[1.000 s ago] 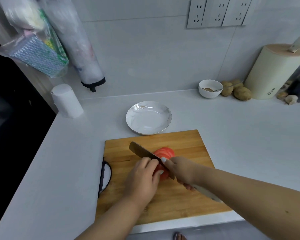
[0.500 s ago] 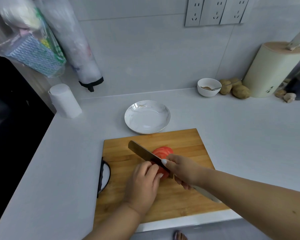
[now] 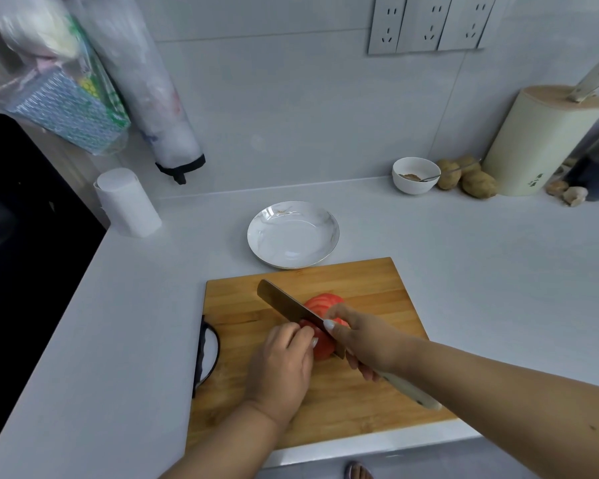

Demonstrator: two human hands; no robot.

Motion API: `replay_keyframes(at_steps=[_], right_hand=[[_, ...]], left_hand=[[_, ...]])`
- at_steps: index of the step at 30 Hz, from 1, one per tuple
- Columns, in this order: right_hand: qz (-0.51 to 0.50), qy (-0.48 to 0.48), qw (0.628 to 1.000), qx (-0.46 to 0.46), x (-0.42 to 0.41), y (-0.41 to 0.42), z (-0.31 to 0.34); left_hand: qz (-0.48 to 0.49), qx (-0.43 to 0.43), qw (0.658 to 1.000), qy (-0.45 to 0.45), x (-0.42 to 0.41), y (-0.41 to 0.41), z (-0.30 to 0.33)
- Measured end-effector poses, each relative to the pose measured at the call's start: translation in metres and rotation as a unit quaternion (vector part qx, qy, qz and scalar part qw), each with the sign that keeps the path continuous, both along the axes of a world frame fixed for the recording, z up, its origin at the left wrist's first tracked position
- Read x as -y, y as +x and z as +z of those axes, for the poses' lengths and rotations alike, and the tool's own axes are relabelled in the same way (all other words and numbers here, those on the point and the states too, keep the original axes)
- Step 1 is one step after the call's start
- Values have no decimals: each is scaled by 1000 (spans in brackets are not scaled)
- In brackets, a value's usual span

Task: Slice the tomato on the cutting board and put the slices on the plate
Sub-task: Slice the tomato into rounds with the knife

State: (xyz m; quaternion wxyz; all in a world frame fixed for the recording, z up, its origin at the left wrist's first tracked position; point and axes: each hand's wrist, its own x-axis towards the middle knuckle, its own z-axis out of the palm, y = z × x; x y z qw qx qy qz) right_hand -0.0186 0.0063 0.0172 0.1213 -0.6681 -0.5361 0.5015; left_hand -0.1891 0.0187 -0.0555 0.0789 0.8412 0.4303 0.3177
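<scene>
A red tomato (image 3: 322, 344) lies on the wooden cutting board (image 3: 367, 402). Cut slices (image 3: 324, 302) lean together just beyond the knife blade. My left hand (image 3: 281, 364) presses down on the uncut part of the tomato, fingertips curled at the blade. My right hand (image 3: 363, 340) grips the pale handle of a broad knife (image 3: 284, 302), whose blade runs diagonally through the tomato. The white plate (image 3: 267, 243) sits empty just behind the board.
A white roll (image 3: 128, 203) stands at the back left near the counter's dark left edge. At the back right are a small white bowl (image 3: 414, 176) with a spoon, potatoes (image 3: 471, 181) and a cream knife block (image 3: 540, 140). Bags hang on the wall upper left.
The knife and both hands have shifted slightly toward me along the tomato. More of the cut slices shows beyond the blade.
</scene>
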Motion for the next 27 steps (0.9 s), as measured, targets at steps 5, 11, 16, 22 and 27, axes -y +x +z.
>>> replay_keyframes(at_steps=[5, 11, 16, 22, 27], right_hand=[[13, -15, 1000, -5, 0, 0, 3], [-2, -21, 1000, 19, -2, -3, 11], [-19, -16, 999, 20, 0, 4, 27], [-29, -11, 998, 47, 13, 18, 53], [-25, -22, 998, 54, 26, 27, 60]], left_hand=[[-5, 3, 1000, 5, -1, 0, -1], [-7, -4, 1000, -8, -4, 0, -1], [-10, -6, 999, -31, -5, -1, 1], [-9, -7, 999, -45, -5, 1, 6], [-3, -15, 998, -61, -6, 2, 6]])
